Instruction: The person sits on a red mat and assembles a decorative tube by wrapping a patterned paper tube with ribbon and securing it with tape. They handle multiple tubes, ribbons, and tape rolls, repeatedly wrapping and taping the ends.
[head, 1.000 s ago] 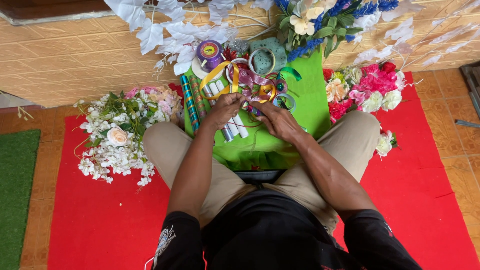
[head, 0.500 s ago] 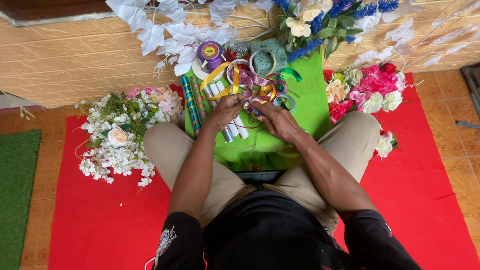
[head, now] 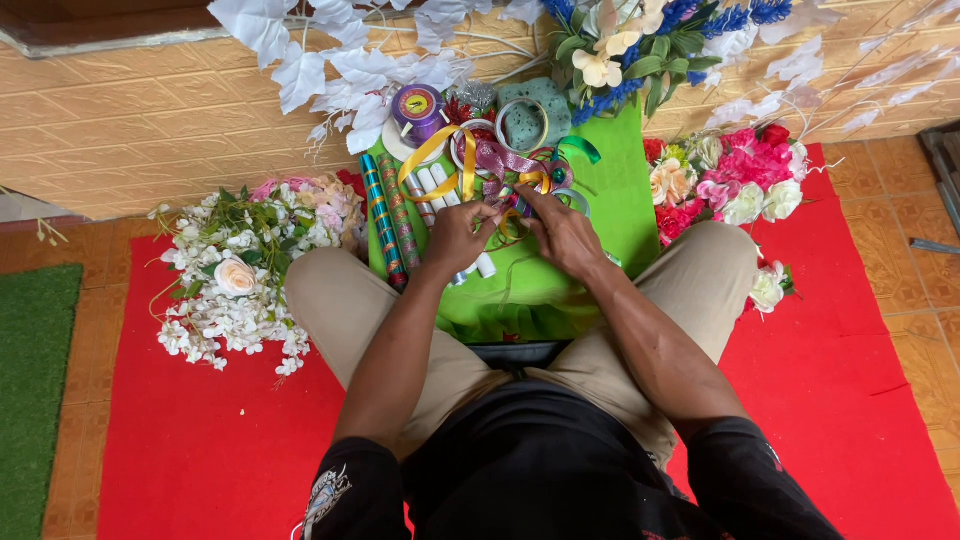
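— What are the hands on?

— A tangle of ribbons, purple, gold and green, just above centre frame on the green cloth. The left hand has its fingertips drawn together, pinching a strand at the tangle's lower edge; the right hand reaches in from the other side with fingers closed on another strand. I'd judge the two pull against each other to keep the ribbon taut.

— And close around?

— White cylinders lie side by side under the left hand, with two patterned foil rolls beside them. A purple spool and a green foam block sit further up.

— Why so near?

— Probably for reach: the person sits cross-legged on a red mat, cloth between the knees. White and peach artificial flowers lie at left, pink and red ones at right, and white leafy sprays lean on the brick wall at the top.
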